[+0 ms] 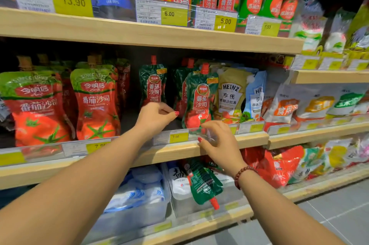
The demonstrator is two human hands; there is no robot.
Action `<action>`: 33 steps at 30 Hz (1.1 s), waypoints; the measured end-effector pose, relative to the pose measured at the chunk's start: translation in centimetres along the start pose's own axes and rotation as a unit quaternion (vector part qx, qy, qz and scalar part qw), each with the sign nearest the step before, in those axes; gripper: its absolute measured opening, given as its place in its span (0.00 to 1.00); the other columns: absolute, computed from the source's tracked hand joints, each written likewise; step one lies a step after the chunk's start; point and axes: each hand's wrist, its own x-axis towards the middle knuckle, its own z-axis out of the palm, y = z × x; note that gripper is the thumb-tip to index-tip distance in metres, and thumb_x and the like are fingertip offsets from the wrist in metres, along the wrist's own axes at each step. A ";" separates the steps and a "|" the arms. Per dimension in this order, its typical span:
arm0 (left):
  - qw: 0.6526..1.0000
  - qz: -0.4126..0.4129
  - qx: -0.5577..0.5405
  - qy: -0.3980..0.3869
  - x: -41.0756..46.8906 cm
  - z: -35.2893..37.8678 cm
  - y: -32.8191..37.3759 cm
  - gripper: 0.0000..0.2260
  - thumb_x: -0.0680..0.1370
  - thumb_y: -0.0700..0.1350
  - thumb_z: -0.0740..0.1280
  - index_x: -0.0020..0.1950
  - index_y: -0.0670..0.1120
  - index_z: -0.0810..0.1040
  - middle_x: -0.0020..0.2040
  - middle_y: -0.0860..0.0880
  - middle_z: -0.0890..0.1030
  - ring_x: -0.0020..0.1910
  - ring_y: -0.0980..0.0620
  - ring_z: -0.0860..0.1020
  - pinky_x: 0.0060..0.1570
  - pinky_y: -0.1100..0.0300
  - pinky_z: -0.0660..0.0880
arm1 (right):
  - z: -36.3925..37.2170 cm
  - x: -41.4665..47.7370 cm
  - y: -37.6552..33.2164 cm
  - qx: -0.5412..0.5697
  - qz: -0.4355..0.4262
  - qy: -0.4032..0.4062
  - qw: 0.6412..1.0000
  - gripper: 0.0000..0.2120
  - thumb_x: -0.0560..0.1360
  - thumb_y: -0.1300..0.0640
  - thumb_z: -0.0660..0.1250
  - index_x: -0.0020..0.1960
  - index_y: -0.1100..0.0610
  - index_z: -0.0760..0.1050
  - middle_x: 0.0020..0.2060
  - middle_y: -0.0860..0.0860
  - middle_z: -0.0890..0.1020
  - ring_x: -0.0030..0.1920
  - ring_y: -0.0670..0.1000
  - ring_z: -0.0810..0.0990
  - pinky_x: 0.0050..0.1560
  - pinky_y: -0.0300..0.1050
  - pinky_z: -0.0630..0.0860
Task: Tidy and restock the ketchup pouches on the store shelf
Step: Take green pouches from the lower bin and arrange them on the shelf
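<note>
1. Left hand curls at the rear ketchup pouch base; grip unclear.
2. Right hand, loosely bent, meets the front pouch at the shelf edge, likely squaring it; hold unclear.
3. Spare pouch waits on the lower shelf.

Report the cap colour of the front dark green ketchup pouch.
Red cap on the dark green plastic ketchup pouch; the head view shows it best.
</note>
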 end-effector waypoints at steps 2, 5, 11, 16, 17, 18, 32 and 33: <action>0.996 0.039 0.083 0.008 -1.2 0.1 0.0 0.04 0.71 0.51 0.72 0.37 0.57 0.79 0.35 0.58 0.81 0.37 0.59 0.79 0.35 0.61 0.75 | -0.2 -1.0 0.1 -0.006 0.002 0.033 0.999 0.10 0.71 0.59 0.70 0.52 0.56 0.78 0.52 0.50 0.77 0.56 0.48 0.71 0.57 0.36 0.63; 0.980 0.088 0.177 0.033 -3.0 0.8 -0.1 0.04 0.71 0.51 0.71 0.36 0.57 0.79 0.32 0.60 0.77 0.36 0.59 0.77 0.32 0.62 0.71 | 0.2 -3.3 0.3 -0.009 0.020 0.073 0.997 0.07 0.71 0.60 0.69 0.49 0.54 0.78 0.46 0.47 0.76 0.51 0.47 0.70 0.50 0.37 0.65; 0.969 0.122 0.205 0.069 -4.2 1.7 -1.1 0.02 0.72 0.49 0.71 0.40 0.53 0.81 0.40 0.53 0.74 0.42 0.51 0.75 0.39 0.57 0.70 | 3.1 -9.1 2.6 -0.014 0.135 -0.007 0.991 0.16 0.69 0.53 0.73 0.55 0.53 0.76 0.48 0.46 0.73 0.53 0.48 0.71 0.54 0.43 0.70; 0.961 0.143 0.220 0.091 -4.3 2.0 -1.5 0.03 0.73 0.50 0.70 0.41 0.52 0.80 0.40 0.53 0.74 0.43 0.51 0.75 0.38 0.58 0.66 | 5.3 -11.2 3.8 0.023 0.220 -0.086 0.972 0.23 0.71 0.55 0.70 0.65 0.53 0.70 0.60 0.51 0.74 0.61 0.50 0.70 0.61 0.40 0.65; 0.959 0.146 0.223 0.092 -4.2 2.0 -1.5 0.03 0.73 0.50 0.70 0.42 0.52 0.80 0.40 0.53 0.74 0.42 0.51 0.75 0.38 0.58 0.66 | 5.5 -11.2 3.8 0.036 0.223 -0.097 0.969 0.23 0.72 0.57 0.69 0.66 0.53 0.70 0.60 0.52 0.74 0.62 0.50 0.71 0.61 0.40 0.66; 0.958 0.151 0.227 0.093 -4.3 2.0 -1.6 0.03 0.73 0.50 0.70 0.42 0.52 0.80 0.41 0.52 0.74 0.42 0.51 0.74 0.38 0.58 0.66 | 5.7 -11.0 3.8 0.045 0.228 -0.102 0.967 0.23 0.72 0.57 0.69 0.65 0.52 0.70 0.60 0.52 0.75 0.61 0.50 0.72 0.62 0.42 0.67; 0.961 0.147 0.231 0.034 -4.1 1.2 -1.5 0.03 0.74 0.51 0.67 0.45 0.54 0.80 0.42 0.52 0.73 0.46 0.50 0.74 0.40 0.56 0.69 | 3.7 -7.5 0.9 0.272 0.402 -0.017 0.874 0.18 0.64 0.66 0.76 0.53 0.60 0.80 0.45 0.55 0.83 0.42 0.50 0.83 0.42 0.44 0.81; 0.962 0.148 0.229 0.013 -4.0 0.9 -1.4 0.05 0.75 0.50 0.67 0.48 0.53 0.80 0.43 0.52 0.73 0.47 0.49 0.74 0.42 0.55 0.70 | 3.0 -7.0 0.4 0.295 0.409 -0.005 0.863 0.15 0.64 0.67 0.75 0.51 0.62 0.81 0.40 0.56 0.84 0.35 0.48 0.82 0.35 0.40 0.79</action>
